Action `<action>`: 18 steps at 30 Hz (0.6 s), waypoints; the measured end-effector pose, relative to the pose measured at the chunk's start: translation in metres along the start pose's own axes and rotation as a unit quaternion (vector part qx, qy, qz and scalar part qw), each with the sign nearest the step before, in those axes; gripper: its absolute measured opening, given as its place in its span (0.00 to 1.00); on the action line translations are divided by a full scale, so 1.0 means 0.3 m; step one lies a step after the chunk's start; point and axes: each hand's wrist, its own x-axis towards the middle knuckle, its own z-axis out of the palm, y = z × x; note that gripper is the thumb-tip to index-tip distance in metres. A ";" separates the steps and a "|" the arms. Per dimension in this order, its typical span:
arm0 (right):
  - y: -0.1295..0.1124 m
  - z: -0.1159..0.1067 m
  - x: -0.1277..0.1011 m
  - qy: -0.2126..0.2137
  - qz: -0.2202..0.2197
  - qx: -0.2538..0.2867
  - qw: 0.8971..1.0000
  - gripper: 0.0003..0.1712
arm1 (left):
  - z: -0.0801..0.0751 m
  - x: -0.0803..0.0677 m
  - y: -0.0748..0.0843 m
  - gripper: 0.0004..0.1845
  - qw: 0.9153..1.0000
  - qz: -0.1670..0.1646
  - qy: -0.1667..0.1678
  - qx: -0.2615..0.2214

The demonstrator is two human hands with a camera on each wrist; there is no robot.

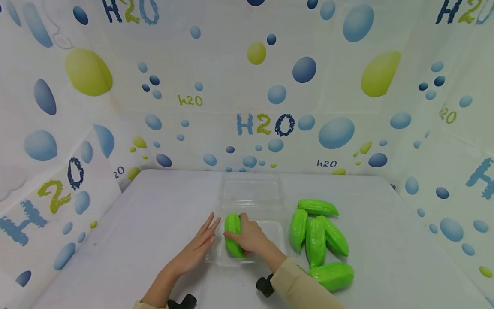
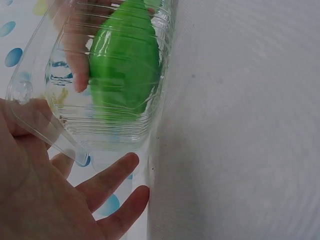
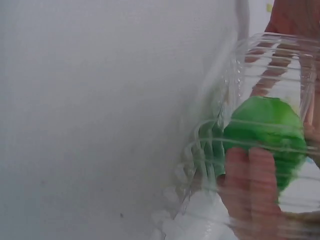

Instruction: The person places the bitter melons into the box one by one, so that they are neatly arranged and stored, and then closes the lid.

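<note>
A bright green, ridged, elongated fruit (image 1: 233, 225) lies lengthwise in the left part of a clear plastic clamshell container (image 1: 273, 236). My right hand (image 1: 252, 236) grips this fruit from its right side, thumb across its top; in the right wrist view, fingers (image 3: 250, 175) show through the clear wall against the green fruit (image 3: 270, 120). My left hand (image 1: 194, 251) is beside the container's left edge, fingers extended and spread. In the left wrist view the container wall (image 2: 100, 132) stands close to that hand (image 2: 50, 185), and the fruit's tapered body (image 2: 125, 65) shows through it.
The container's lid (image 1: 251, 193) is folded back behind the base. Several similar green fruits (image 1: 315, 242) lie grouped on the white tabletop (image 1: 162, 206) to the right, one near my right sleeve (image 1: 301, 283). A patterned curtain (image 1: 231, 86) surrounds the table's back and sides.
</note>
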 end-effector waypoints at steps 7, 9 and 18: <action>-0.008 0.023 0.005 0.013 0.013 0.019 1.000 0.41 | -0.004 -0.002 -0.005 0.26 1.000 0.003 -0.006 -0.008; -0.011 0.028 0.006 0.011 0.017 0.026 0.999 0.42 | -0.004 -0.002 -0.007 0.25 1.000 0.006 -0.005 -0.010; -0.023 0.043 -0.003 -0.002 0.014 0.066 0.998 0.45 | -0.003 -0.004 -0.006 0.25 1.000 0.000 -0.005 -0.020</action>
